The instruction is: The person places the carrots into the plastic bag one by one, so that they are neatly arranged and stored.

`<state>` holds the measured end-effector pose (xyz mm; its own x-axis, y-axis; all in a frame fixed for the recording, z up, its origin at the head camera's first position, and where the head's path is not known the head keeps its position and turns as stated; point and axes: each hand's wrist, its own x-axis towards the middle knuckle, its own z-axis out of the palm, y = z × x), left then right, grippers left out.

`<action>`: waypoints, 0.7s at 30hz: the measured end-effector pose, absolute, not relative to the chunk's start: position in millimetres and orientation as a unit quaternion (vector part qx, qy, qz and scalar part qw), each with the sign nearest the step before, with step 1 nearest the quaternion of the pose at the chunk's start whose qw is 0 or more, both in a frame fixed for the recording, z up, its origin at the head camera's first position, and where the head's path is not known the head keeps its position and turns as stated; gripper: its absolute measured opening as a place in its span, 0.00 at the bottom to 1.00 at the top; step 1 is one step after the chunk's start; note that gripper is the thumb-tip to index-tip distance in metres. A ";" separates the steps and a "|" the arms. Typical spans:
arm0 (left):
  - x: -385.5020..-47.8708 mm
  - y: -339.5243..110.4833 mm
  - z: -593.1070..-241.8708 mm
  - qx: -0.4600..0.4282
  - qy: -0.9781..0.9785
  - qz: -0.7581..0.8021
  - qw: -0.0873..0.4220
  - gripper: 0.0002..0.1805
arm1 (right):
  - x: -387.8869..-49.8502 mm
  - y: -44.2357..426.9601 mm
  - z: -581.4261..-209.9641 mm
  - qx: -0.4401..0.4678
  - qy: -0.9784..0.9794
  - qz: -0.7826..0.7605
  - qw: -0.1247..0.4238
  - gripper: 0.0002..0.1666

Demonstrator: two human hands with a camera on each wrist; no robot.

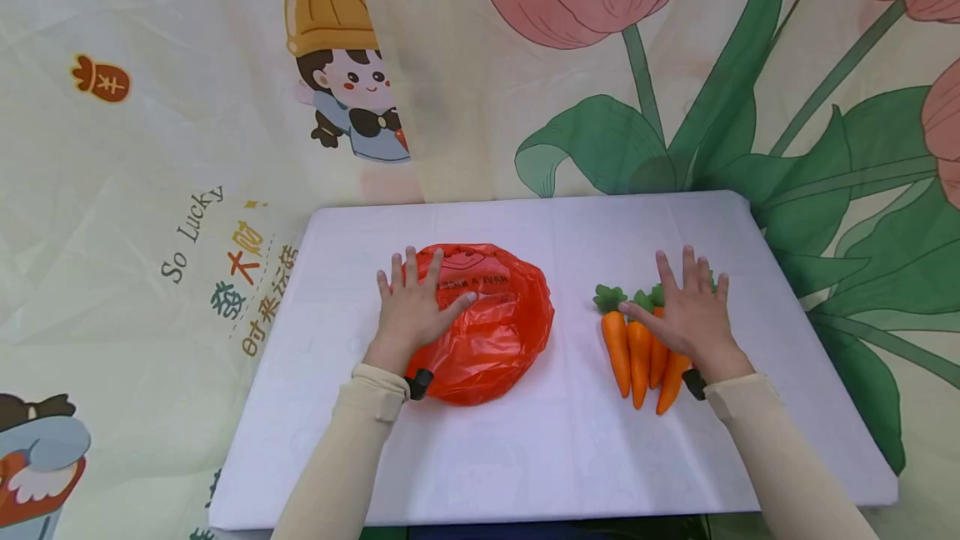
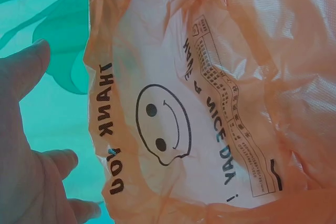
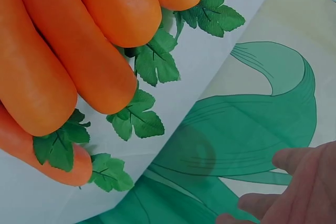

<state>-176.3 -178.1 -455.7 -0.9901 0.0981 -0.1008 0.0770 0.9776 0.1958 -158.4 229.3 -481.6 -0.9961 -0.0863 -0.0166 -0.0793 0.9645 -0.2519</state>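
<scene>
A round, crinkled red plastic bag (image 1: 495,348) with a printed smiley and lettering lies on the left half of the white table. My left hand (image 1: 412,302) is spread over the bag's left side, palm down and holding nothing. In the left wrist view, the fingers (image 2: 60,163) show apart from the bag's printed edge (image 2: 107,129). Several orange carrots (image 1: 617,348) with green leafy tops lie side by side on the right. Above them, partly hiding some, my right hand (image 1: 697,315) has its fingers spread, gripping nothing. Carrots (image 3: 79,35) fill the right wrist view's upper left.
The white tabletop (image 1: 570,457) has rounded corners and extends around both the bag and the carrots. Behind and beside it hangs or lies a patterned cloth (image 1: 450,65) with tulips, leaves and cartoon figures. A dark band (image 3: 121,51) of shadow shows between carrots.
</scene>
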 end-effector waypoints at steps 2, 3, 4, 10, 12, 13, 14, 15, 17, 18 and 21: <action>-176.5 -178.4 -456.0 0.045 0.993 0.097 0.054 0.55 | -158.9 229.3 -481.7 -0.042 0.991 -0.125 0.014 0.66; -176.7 -178.4 -456.0 0.045 0.993 0.097 0.052 0.55 | -159.2 229.2 -481.6 -0.042 0.991 -0.124 0.014 0.66; -176.8 -178.4 -456.0 0.046 0.993 0.096 0.051 0.55 | -159.4 229.4 -481.7 -0.041 0.991 -0.124 0.015 0.66; -177.0 -177.7 -454.0 0.045 0.993 0.094 0.047 0.55 | -160.2 228.4 -480.6 -0.042 0.991 -0.125 0.013 0.66; -176.6 -178.1 -453.4 0.045 0.994 0.094 0.045 0.55 | -160.2 227.4 -480.3 -0.046 0.991 -0.128 0.010 0.66; -176.3 -178.3 -453.2 0.045 0.993 0.095 0.045 0.55 | -160.2 227.0 -480.2 -0.047 0.990 -0.129 0.008 0.66; -176.1 -178.8 -453.1 0.045 0.993 0.096 0.045 0.55 | -160.2 226.6 -480.2 -0.049 0.990 -0.130 0.006 0.66; -175.9 -179.2 -452.9 0.044 0.993 0.096 0.045 0.55 | -160.4 226.1 -480.1 -0.052 0.990 -0.132 0.004 0.67; -175.7 -180.4 -453.0 0.044 0.993 0.097 0.046 0.55 | -161.0 225.2 -479.9 -0.056 0.989 -0.134 0.000 0.67; -176.1 -181.2 -453.2 0.045 0.993 0.098 0.045 0.55 | -161.4 224.7 -479.7 -0.057 0.989 -0.136 -0.002 0.68; -178.3 -183.6 -454.9 0.044 0.994 0.095 0.038 0.56 | -163.5 222.3 -478.5 -0.063 0.986 -0.153 -0.010 0.70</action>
<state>-178.3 -183.6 -454.9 -0.9931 0.0956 -0.0675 0.0811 0.9780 0.1923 -163.5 222.3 -478.5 -0.9918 -0.1214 0.0388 -0.1274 0.9455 -0.2997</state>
